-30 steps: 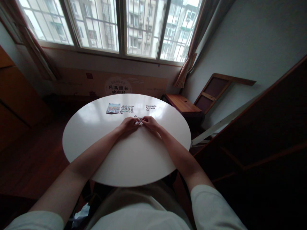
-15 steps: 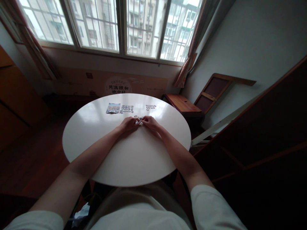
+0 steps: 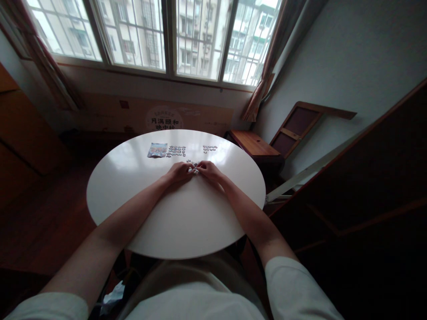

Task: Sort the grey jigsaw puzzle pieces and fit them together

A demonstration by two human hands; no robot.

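My left hand (image 3: 181, 171) and my right hand (image 3: 207, 169) meet near the middle of the white round table (image 3: 176, 222). Between their fingertips lies a small cluster of jigsaw puzzle pieces (image 3: 195, 172), partly covered by the fingers. Both hands have their fingers closed in a pinch at this cluster. Behind them, rows of loose puzzle pieces (image 3: 176, 151) lie beside a picture sheet or packet (image 3: 158, 150) with a colourful print. A smaller group of puzzle pieces (image 3: 210, 147) lies farther right. Which single piece each hand pinches is too small to make out.
A wooden bench or chair (image 3: 255, 144) stands past the table's right far edge. A folded wooden frame (image 3: 296, 126) leans on the right wall. Below the windows stands a printed board (image 3: 200, 116). A dark wooden panel (image 3: 367, 213) rises at the right.
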